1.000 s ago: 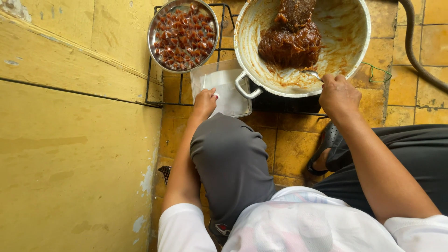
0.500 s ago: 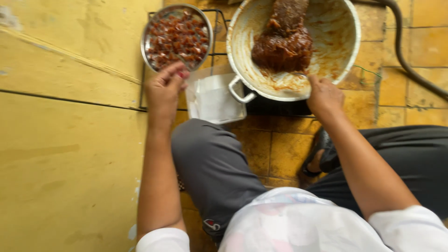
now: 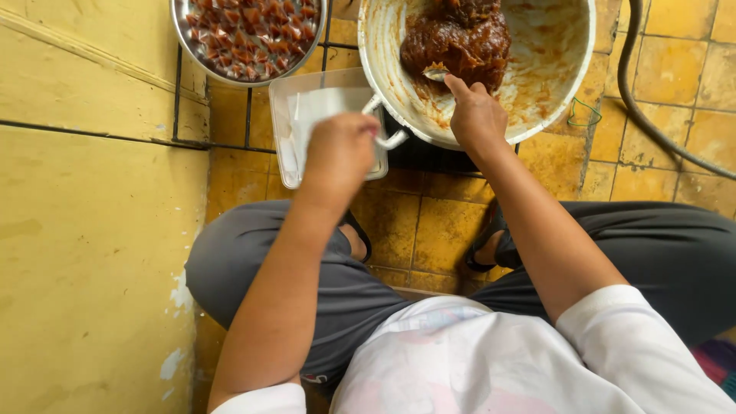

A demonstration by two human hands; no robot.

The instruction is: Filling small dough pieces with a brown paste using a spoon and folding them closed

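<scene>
A small metal spoon was held pinched in the right hand, dipped into dark brown paste just beyond; a thin clear wrapper sheet was gripped by the left hand, nearer and leftward.

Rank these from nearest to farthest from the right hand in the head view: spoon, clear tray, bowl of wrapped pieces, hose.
From the right hand:
1. Spoon, at its fingertips inside the pot.
2. Clear tray, to its left on the floor.
3. Hose at far right and bowl of wrapped pieces at upper left: too close to call.
</scene>
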